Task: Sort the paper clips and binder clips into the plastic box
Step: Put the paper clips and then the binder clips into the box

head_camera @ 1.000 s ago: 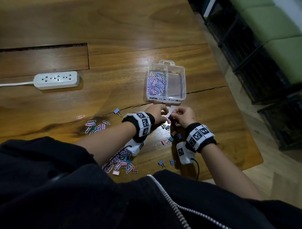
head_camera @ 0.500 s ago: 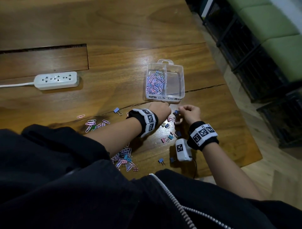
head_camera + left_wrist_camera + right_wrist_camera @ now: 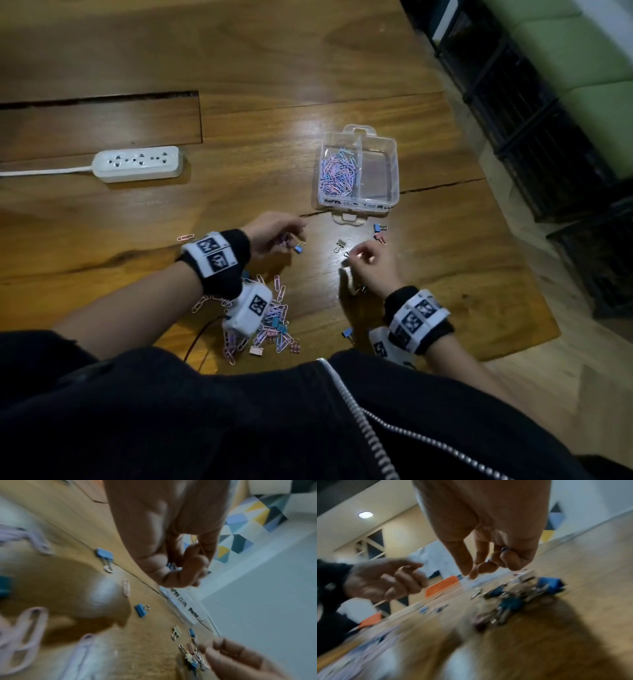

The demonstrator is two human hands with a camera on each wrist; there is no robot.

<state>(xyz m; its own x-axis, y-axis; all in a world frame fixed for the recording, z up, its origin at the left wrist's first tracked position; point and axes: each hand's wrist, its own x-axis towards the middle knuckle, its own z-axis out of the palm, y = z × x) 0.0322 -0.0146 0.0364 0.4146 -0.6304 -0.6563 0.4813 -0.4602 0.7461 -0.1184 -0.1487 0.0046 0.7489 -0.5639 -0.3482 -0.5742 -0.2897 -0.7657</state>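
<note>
A glossy wooden tabletop fills most of the head view, its grain catching a bright glare, with a long dark crack and a rectangular inset panel on the left. A white power strip lies on it, its cord running off the left edge. Beyond the right edge stand black wire crates, with a green cushioned bench behind them, over a pale wood floor. The wrist views show a wall of coloured triangles, a round ceiling light and orange chairs.
</note>
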